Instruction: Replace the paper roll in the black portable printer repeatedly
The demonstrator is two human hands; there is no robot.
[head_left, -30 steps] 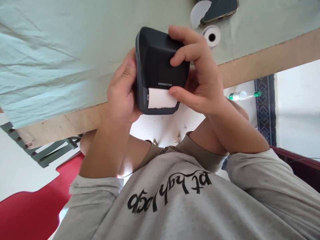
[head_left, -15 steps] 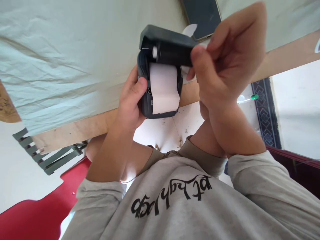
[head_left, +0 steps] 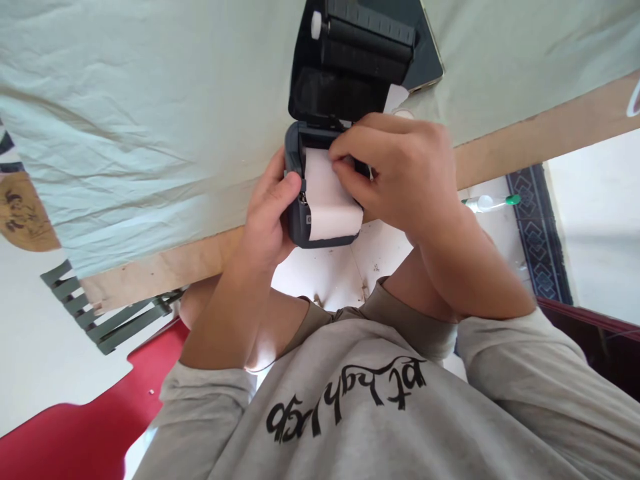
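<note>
My left hand point(head_left: 273, 207) grips a small dark portable printer point(head_left: 299, 230) by its left side, with the thumb on the near edge. The printer's lid point(head_left: 325, 90) stands swung back, showing a black roller with a white gear. Inside sits a white paper roll point(head_left: 320, 180), and its loose end hangs over the front of the printer. Fingers of my right hand point(head_left: 395, 167) are pinched together at the upper right of the paper roll. The hand covers the printer's right side.
Behind the lid lies a dark flat device point(head_left: 427, 50) on the pale green cloth point(head_left: 175, 100), with a white paper scrap point(head_left: 395, 98) beside it. The table's wooden edge point(head_left: 525, 130) runs below. A green-capped bottle point(head_left: 487, 203) is at right, a red chair point(head_left: 100, 423) at lower left.
The printer's lid has swung further back, away from me. My right hand has let go of the lid and moved down and left to the paper roll. My left hand still holds the printer.
</note>
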